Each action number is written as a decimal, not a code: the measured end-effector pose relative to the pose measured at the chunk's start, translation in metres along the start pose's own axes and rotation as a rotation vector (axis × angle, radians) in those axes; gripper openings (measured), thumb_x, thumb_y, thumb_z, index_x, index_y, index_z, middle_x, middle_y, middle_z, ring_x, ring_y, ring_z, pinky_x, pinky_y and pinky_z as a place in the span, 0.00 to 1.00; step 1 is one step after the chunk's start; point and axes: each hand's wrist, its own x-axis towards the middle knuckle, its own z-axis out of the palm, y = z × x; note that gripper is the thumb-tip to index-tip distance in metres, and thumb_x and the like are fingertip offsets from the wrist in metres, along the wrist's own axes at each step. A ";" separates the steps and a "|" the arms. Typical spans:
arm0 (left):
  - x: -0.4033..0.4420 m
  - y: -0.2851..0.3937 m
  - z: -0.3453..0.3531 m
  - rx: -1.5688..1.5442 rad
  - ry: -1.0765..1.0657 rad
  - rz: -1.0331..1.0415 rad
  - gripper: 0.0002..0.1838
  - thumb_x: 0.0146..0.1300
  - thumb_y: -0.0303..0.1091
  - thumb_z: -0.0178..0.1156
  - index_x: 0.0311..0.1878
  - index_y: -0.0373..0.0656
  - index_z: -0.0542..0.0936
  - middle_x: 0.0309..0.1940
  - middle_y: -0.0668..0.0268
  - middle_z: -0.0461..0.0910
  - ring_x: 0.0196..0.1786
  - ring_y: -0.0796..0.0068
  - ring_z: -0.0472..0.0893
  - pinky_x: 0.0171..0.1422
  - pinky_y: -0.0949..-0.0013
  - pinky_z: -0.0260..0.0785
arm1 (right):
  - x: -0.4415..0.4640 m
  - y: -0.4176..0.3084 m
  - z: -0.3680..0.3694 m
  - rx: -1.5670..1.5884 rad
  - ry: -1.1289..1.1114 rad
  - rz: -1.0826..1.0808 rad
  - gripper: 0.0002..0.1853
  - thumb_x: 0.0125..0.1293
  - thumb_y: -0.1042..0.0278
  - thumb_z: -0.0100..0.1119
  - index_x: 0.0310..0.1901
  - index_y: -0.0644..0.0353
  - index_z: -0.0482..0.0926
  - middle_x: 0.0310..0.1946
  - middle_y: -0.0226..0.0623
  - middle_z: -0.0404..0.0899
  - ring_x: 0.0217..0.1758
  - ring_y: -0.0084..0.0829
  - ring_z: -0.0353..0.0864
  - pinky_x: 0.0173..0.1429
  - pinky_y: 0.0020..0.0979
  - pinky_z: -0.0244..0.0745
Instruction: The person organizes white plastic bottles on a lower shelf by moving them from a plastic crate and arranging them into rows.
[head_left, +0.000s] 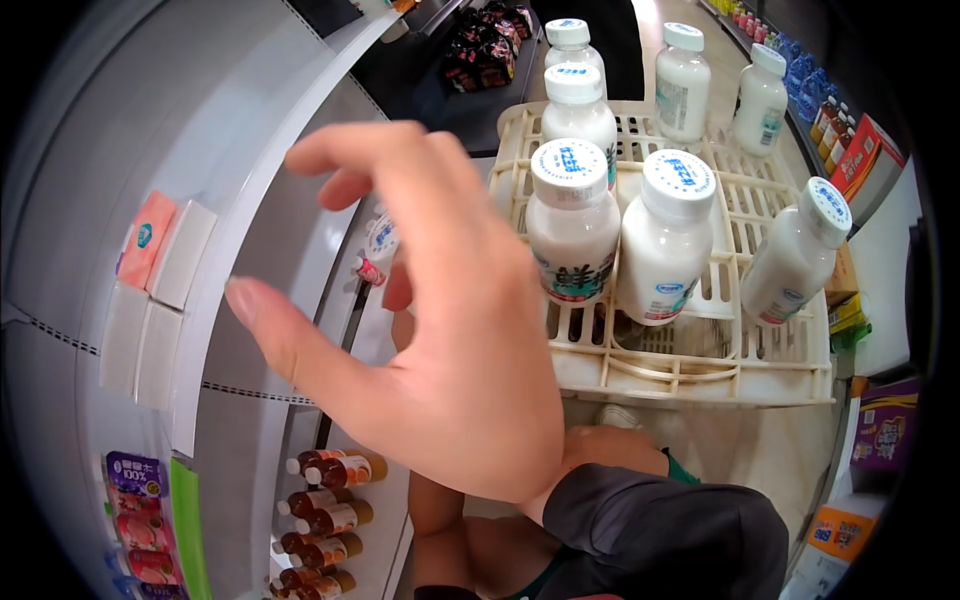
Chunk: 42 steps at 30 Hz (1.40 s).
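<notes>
Head view, right hand (455, 320) widely spread, empty, white bottles (665, 255) on crate (690, 392) beside it, left hand hidden

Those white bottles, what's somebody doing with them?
The person's right hand is up in front of the pale grey shelving, its fingers curled loosely, with nothing visible in its grasp. The left forearm goes up behind it, but that hand is too hidden to tell what it holds. Seven milky-white bottles with round, blue-printed white caps stand on a cream plastic slatted rack beside the shelving.
</notes>
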 end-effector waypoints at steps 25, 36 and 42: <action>0.012 0.005 -0.003 0.046 -0.067 0.048 0.44 0.49 0.50 0.71 0.66 0.37 0.66 0.50 0.50 0.77 0.49 0.48 0.76 0.53 0.53 0.67 | -0.002 0.014 -0.013 0.668 0.484 0.026 0.22 0.70 0.61 0.48 0.52 0.75 0.76 0.41 0.45 0.75 0.40 0.36 0.73 0.51 0.33 0.70; 0.007 -0.004 0.007 0.038 0.211 0.256 0.42 0.48 0.49 0.72 0.65 0.40 0.68 0.49 0.59 0.75 0.48 0.56 0.76 0.53 0.58 0.70 | -0.001 0.001 -0.002 0.541 0.681 -0.044 0.22 0.67 0.59 0.48 0.50 0.73 0.74 0.43 0.49 0.72 0.44 0.40 0.74 0.56 0.42 0.70; 0.001 -0.017 -0.004 -0.011 0.140 0.248 0.36 0.54 0.51 0.70 0.61 0.40 0.72 0.51 0.59 0.76 0.50 0.57 0.76 0.57 0.57 0.68 | -0.001 0.007 -0.007 0.679 0.586 -0.059 0.19 0.65 0.61 0.49 0.47 0.72 0.72 0.40 0.48 0.69 0.42 0.40 0.70 0.55 0.42 0.67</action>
